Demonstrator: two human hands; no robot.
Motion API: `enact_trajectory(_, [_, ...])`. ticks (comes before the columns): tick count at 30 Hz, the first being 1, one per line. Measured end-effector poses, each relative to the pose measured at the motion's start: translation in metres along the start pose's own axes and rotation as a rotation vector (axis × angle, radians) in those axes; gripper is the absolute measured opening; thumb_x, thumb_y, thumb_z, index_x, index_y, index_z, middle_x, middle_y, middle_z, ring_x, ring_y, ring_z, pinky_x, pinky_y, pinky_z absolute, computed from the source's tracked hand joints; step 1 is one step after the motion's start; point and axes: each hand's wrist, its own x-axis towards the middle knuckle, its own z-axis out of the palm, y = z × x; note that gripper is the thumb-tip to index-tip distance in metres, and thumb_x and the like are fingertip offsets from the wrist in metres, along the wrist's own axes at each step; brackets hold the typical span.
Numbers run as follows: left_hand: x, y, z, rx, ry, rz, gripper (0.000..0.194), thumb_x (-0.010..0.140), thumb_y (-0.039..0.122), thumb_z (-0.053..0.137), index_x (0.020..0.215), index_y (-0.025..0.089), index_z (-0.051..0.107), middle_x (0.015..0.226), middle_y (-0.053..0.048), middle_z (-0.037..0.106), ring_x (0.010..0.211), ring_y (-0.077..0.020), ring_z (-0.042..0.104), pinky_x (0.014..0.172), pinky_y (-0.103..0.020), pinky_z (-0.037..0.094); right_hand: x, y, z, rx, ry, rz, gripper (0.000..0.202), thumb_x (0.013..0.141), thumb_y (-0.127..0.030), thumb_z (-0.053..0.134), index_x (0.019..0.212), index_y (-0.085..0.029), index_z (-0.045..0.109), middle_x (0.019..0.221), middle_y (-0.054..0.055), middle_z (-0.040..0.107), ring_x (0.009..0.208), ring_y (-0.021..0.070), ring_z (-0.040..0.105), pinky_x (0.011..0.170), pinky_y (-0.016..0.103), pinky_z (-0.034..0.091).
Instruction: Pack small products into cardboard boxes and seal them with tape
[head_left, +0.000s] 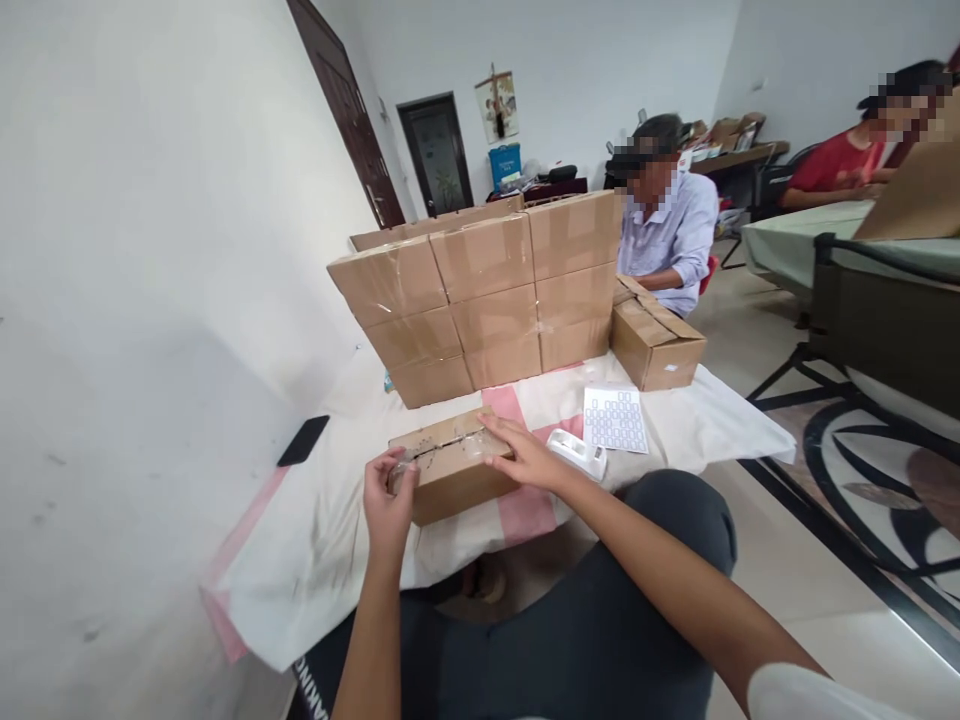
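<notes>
A small brown cardboard box (457, 490) lies on the cloth-covered table in front of me, a dark seam running along its top. Clear tape (409, 462) glints at the left end of that seam. My left hand (390, 495) is at this end, thumb and fingers curled together on the tape. On the box's right end rests my right hand (525, 455), its fingers spread over the top and its thumb apart. Right of the box are a white oblong plastic device (576, 454) and a white sheet printed with small symbols (615, 418).
Stacked taped cartons (491, 295) form a wall behind the box. Another carton (660, 345) stands to their right. A black phone-like slab (304, 441) lies at the table's left edge, near the white wall (112, 350). One person (671, 225) sits beyond the cartons, another (836, 170) farther right.
</notes>
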Motion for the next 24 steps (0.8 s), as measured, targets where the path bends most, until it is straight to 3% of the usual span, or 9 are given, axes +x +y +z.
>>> enact_trajectory(3, [0.001, 0.005, 0.000, -0.044, -0.033, -0.007, 0.032, 0.084, 0.045, 0.067, 0.090, 0.021, 0.046, 0.118, -0.013, 0.068, 0.116, -0.0234, 0.064, 0.103, -0.041, 0.048, -0.004, -0.001, -0.003, -0.059, 0.020, -0.009, 0.060, 0.098, -0.041, 0.059, 0.154, -0.028, 0.044, 0.156, 0.009, 0.045, 0.145, 0.0272, 0.038, 0.121, 0.051, 0.031])
enact_trajectory(7, [0.012, 0.020, -0.011, -0.056, -0.032, 0.038, 0.033, 0.100, 0.049, 0.035, 0.084, 0.021, 0.045, 0.110, -0.012, 0.072, 0.113, -0.0231, 0.066, 0.102, -0.044, 0.048, -0.006, 0.001, -0.005, -0.062, 0.022, 0.016, 0.061, 0.097, -0.044, 0.060, 0.154, -0.030, 0.044, 0.157, 0.008, 0.044, 0.146, 0.0281, 0.037, 0.120, 0.054, 0.031])
enact_trajectory(10, [0.028, 0.037, -0.024, 0.003, -0.078, 0.089, 0.035, 0.098, 0.048, 0.038, 0.076, 0.022, 0.046, 0.103, -0.009, 0.073, 0.109, -0.0234, 0.065, 0.103, -0.042, 0.046, -0.004, 0.002, -0.006, -0.072, 0.012, 0.017, 0.062, 0.097, -0.045, 0.059, 0.155, -0.029, 0.042, 0.157, 0.008, 0.044, 0.147, 0.0277, 0.037, 0.121, 0.053, 0.031])
enact_trajectory(13, [0.048, 0.050, -0.037, 0.093, -0.268, 0.121, 0.039, 0.093, 0.053, 0.046, 0.069, 0.021, 0.050, 0.097, -0.009, 0.072, 0.100, -0.0244, 0.064, 0.099, -0.041, 0.047, 0.000, 0.004, -0.008, -0.088, 0.005, 0.010, 0.064, 0.097, -0.044, 0.059, 0.156, -0.028, 0.040, 0.157, 0.008, 0.044, 0.147, 0.0284, 0.037, 0.122, 0.052, 0.031])
enact_trajectory(18, [0.081, 0.055, -0.044, 0.251, -0.651, 0.113, 0.054, 0.096, 0.061, 0.030, 0.066, 0.021, 0.052, 0.111, -0.010, 0.070, 0.109, -0.0253, 0.061, 0.108, -0.044, 0.043, 0.010, 0.010, -0.006, -0.126, -0.010, 0.011, 0.067, 0.096, -0.048, 0.058, 0.157, -0.029, 0.038, 0.157, 0.008, 0.043, 0.146, 0.0303, 0.039, 0.121, 0.053, 0.032])
enact_trajectory(24, [0.100, 0.049, -0.042, 0.461, -0.836, 0.075, 0.034, 0.089, 0.053, 0.055, 0.075, 0.022, 0.059, 0.130, -0.008, 0.060, 0.127, -0.0280, 0.049, 0.115, -0.046, 0.035, 0.015, 0.011, -0.005, -0.143, -0.016, 0.001, 0.067, 0.097, -0.051, 0.055, 0.158, -0.030, 0.036, 0.157, 0.008, 0.045, 0.146, 0.0314, 0.039, 0.120, 0.055, 0.033])
